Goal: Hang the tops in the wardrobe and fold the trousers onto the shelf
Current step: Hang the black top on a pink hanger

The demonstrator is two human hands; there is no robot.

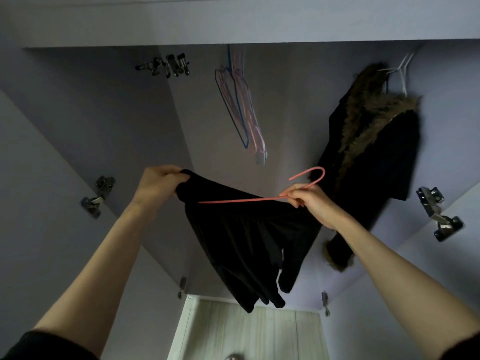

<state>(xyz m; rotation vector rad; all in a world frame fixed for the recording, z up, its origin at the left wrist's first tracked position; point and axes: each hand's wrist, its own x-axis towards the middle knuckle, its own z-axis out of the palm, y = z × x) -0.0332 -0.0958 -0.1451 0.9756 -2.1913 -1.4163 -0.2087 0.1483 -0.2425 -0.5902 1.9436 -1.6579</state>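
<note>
Two bare forearms in view, reaching from lower corners of frame. Left hand (158,184) bare: no ring, watch or glove visible. Right hand (310,203) likewise bare, wrist uncovered. Dark sleeve (39,345), black or near-black, ends near elbow at lower left edge. Matching dark sleeve edge (465,346) at lower right corner. Fabric plain, no visible print or marking.

No text, label, brand, number or sign can be read anywhere here, neither on the clothes, the hangers nor the wardrobe panels.
</note>
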